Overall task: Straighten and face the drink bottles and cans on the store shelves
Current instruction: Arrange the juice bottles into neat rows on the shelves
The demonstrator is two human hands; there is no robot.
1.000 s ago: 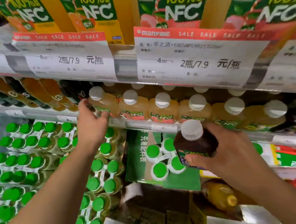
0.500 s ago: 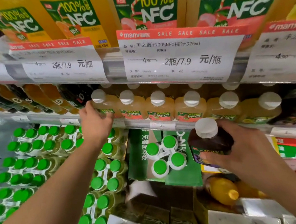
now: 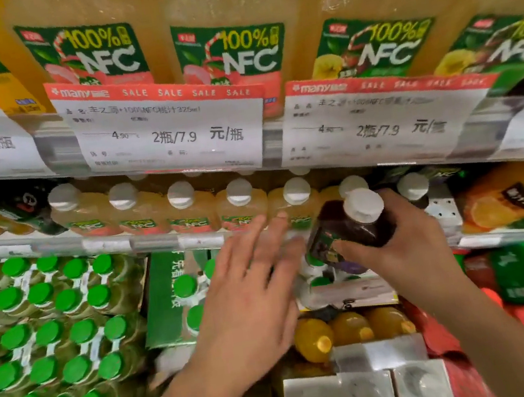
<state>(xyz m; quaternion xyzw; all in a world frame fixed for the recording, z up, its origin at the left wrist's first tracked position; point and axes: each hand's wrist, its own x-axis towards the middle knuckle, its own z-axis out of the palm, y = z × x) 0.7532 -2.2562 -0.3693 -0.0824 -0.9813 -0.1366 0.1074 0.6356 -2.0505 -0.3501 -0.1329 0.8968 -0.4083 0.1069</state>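
Top tier, largest stock: a row of big pale-yellow plastic juice bottles with green "100% NFC" labels (image 3: 228,53), upright and label-forward, behind white paper price tags with red SALE bands (image 3: 168,124). Below, I log the middle shelf with its clear plastic front rail (image 3: 144,241), carrying a front row of small pale-peach juice bottles with white screw caps (image 3: 183,206), upright and tight side by side. Lower left: shrink-wrapped packs of green-capped bottles (image 3: 46,336). Lower centre: orange juice bottles with yellow caps (image 3: 338,333). My right hand (image 3: 407,244) holds the task item, a small dark-purple juice bottle with a white cap (image 3: 356,221), thumb across its label, fingers curled round its far side. It sits just in front of the rail at the right end of the peach row, long axis tilted, cap up and toward the shelf, base down and to the left. My left hand (image 3: 250,288) is flat, fingers straight and spread, holding nothing, fingertips at the rail just left of the dark bottle. Judgement: the slot for it lies up and to the right, among dark white-capped bottles (image 3: 413,187); the right hand is nearer and need only stand the bottle upright and push it inward.
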